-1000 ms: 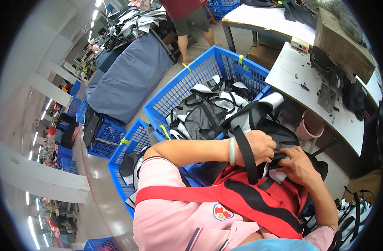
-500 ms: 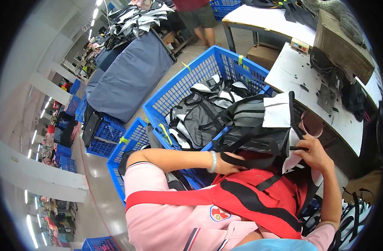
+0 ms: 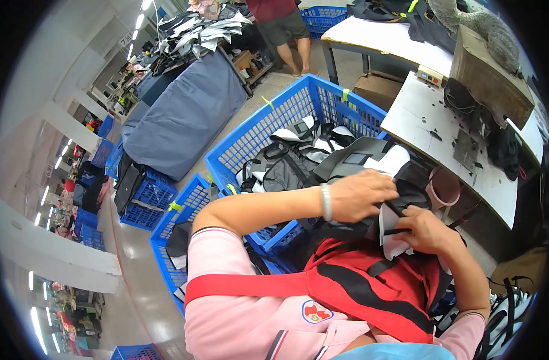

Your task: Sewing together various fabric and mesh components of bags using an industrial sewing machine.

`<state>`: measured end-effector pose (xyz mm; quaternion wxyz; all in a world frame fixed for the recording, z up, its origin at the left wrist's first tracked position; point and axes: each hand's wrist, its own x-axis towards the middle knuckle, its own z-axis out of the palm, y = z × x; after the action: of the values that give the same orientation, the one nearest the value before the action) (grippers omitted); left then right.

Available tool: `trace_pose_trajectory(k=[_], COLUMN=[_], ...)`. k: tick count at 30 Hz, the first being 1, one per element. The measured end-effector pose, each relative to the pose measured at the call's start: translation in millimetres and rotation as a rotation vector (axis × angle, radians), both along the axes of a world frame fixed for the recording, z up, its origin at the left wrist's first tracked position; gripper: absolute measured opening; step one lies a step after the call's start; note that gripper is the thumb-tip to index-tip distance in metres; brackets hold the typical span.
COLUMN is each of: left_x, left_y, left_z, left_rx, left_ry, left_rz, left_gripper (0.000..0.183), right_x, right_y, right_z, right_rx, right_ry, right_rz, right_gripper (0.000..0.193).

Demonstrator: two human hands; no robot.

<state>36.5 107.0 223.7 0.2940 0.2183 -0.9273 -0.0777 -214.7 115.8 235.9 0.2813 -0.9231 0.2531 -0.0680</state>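
Observation:
A grey, black and white backpack (image 3: 353, 158) with loose straps lies across the near edge of the large blue crate, reaching to my lap. My left hand (image 3: 361, 197) comes over it from the left, fingers bent and closed on the fabric beside its white panel (image 3: 389, 161). Close by, my right hand (image 3: 427, 231) pinches a white and black edge of the same bag. The red apron (image 3: 370, 270) with a black wavy band is beneath my hands. Part of the bag is hidden behind my hands and left forearm.
The large blue crate (image 3: 250, 125) holds several similar grey bags, and a smaller blue crate (image 3: 166, 216) stands at its left. A white worktable (image 3: 424, 114) is at the right, with a pink bin (image 3: 443, 187) below it. Another person (image 3: 280, 30) stands at the far side.
My left hand has risen from beneath the straps to the bag's upper side. The bag's raised end has folded down toward me, and my right hand has moved slightly left and down with its edge.

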Motion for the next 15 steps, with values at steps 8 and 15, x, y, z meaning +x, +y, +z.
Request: trace_pose_trajectory(k=[8,15], left_x=[-58.8,-105.5], left_y=[-9.9,-44.3], left_z=[103.8,122.8], left_rx=[-0.006,0.175], left_ry=[-0.262,-0.224], left_rz=[-0.302,-0.359], left_gripper=[0.022,0.016], right_x=[-65.9,-131.3], right_y=[25.6,29.4], right_z=[118.4,123.6], right_rx=[-0.149,-0.189], right_ry=[-0.132,-0.192], right_rz=[-0.054,-0.335], right_gripper=[0.028,0.035])
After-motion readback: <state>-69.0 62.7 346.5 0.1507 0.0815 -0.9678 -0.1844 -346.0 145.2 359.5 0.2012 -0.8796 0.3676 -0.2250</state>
